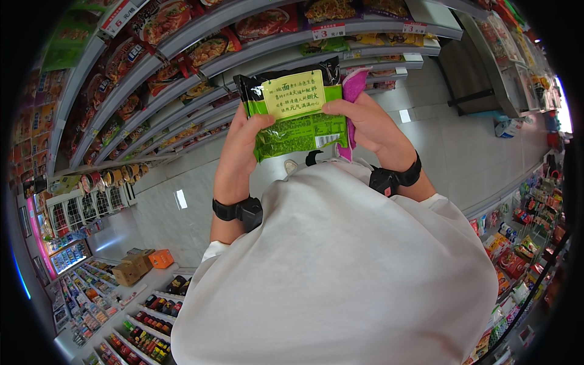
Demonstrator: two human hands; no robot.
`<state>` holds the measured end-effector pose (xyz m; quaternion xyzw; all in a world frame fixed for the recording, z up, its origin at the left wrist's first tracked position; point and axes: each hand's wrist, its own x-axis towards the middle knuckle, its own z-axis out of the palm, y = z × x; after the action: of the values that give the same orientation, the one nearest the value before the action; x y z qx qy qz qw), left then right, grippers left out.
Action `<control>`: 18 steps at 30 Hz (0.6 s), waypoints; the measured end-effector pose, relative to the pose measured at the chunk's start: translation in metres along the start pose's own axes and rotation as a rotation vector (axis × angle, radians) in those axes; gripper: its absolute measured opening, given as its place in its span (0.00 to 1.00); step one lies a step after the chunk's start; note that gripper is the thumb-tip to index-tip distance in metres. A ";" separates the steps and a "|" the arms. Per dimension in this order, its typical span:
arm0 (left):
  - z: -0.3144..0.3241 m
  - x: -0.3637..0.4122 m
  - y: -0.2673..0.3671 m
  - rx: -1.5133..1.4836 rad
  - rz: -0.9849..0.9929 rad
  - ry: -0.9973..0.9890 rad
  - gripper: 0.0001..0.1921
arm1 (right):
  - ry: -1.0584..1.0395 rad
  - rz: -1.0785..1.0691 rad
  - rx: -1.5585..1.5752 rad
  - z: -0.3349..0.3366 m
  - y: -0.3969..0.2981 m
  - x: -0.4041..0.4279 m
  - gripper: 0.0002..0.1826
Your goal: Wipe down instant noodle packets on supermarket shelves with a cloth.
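A green and black plastic packet of instant noodles (296, 130) is held up in front of the shelves, its printed back with a yellow text panel and a barcode facing me. My left hand (244, 137) grips its left side, thumb over the front. On the right side my right hand (365, 118) grips the packet with the thumb on the front. A purple cloth with a pale edge (353, 91) is also in my right hand, pressed against the packet's right edge and hanging below it. Both wrists wear black straps with small black boxes.
Tiered shelves of noodle packets (178, 41) with price tags run ahead and to the left. Cardboard boxes (132, 269) and an orange box (161, 258) stand at lower left, near shelved bottles (146, 337). A rack of packaged goods (524, 251) is at right. Tiled floor (429, 123) shows between.
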<state>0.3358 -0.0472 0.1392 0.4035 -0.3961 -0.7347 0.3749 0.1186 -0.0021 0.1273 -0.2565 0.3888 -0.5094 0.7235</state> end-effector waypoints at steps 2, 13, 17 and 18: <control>0.000 0.000 0.000 -0.001 0.001 0.003 0.22 | -0.005 -0.009 0.005 0.001 0.000 0.000 0.19; -0.002 -0.002 -0.004 -0.025 0.003 0.009 0.22 | -0.017 -0.005 0.026 0.001 0.002 -0.003 0.19; -0.002 -0.003 -0.006 -0.053 -0.004 0.015 0.21 | -0.007 -0.005 0.010 0.002 0.002 -0.005 0.19; -0.001 -0.003 -0.006 -0.055 -0.005 0.011 0.21 | 0.000 -0.003 0.002 0.003 0.001 -0.006 0.19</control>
<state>0.3368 -0.0431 0.1345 0.3981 -0.3724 -0.7441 0.3861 0.1204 0.0035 0.1295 -0.2564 0.3878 -0.5107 0.7232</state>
